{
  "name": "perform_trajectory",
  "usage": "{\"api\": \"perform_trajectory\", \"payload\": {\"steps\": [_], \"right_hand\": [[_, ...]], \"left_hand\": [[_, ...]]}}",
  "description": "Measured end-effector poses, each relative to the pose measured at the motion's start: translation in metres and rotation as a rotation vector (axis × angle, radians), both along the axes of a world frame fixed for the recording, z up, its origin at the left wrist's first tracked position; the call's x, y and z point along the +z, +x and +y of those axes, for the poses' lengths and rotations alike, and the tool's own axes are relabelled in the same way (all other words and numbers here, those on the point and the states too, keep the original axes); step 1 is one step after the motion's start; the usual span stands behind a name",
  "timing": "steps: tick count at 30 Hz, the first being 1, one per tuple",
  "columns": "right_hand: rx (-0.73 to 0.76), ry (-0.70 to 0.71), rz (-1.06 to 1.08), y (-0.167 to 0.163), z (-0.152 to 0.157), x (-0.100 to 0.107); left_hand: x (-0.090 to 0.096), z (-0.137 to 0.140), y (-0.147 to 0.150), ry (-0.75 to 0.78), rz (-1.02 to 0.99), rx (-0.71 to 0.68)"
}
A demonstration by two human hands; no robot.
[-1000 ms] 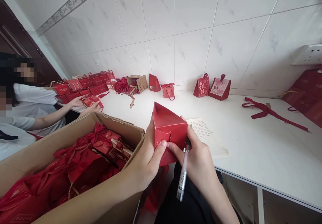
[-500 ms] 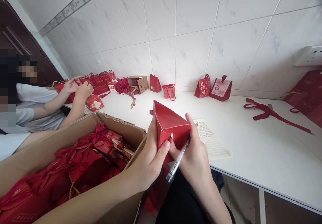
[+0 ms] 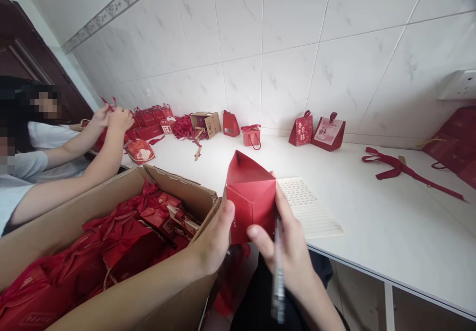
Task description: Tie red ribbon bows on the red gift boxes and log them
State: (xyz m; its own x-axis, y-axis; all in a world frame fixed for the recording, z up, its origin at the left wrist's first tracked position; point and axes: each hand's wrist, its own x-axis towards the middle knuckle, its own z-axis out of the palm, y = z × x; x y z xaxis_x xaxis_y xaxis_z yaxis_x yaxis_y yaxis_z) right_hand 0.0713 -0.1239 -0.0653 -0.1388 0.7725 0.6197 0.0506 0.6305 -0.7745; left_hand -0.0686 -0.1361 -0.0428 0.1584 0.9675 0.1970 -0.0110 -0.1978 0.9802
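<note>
A red paper gift box (image 3: 247,202) is held between both my hands, its folded panels facing me and a hollow showing at the top. My left hand (image 3: 213,236) grips the box's left side, thumb on the front. On the other side, my right hand (image 3: 286,246) presses the box with its fingers, the thumb at the lower front edge. A clear pen (image 3: 278,281) is also tucked in my right hand, its capped end hanging down and blurred. Just beyond the box lies a lined sheet with handwriting (image 3: 310,207) on the white table (image 3: 372,212).
A cardboard carton (image 3: 178,178) full of red gift boxes (image 3: 122,241) stands at my left. Along the wall are sample boxes (image 3: 328,133), a small carton of ribbons (image 3: 208,124) and a loose red ribbon (image 3: 412,172). Left, a co-worker's hands (image 3: 118,120) handle a ribbon.
The box has turned in my hands, and its front panels now meet in a seam. My right thumb has come away from the opening, and the pen hangs more upright. The co-worker's hands have risen.
</note>
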Motion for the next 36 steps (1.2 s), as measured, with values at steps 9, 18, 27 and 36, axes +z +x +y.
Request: {"api": "perform_trajectory", "payload": {"steps": [9,18,27,36], "right_hand": [[-0.054,0.145,0.243,0.005,-0.006,-0.007],[0.065,-0.175,0.037,0.023,0.0,0.004],[0.483,-0.359,0.129,0.049,0.005,0.002],[0.472,-0.338,0.13,0.05,0.0,-0.001]], "left_hand": [[0.012,0.013,-0.003,-0.063,-0.174,0.215],[0.022,0.007,0.001,0.255,0.05,0.308],[0.064,0.01,-0.022,0.093,0.491,0.092],[0.071,-0.002,-0.013,0.148,0.551,0.095]]}}
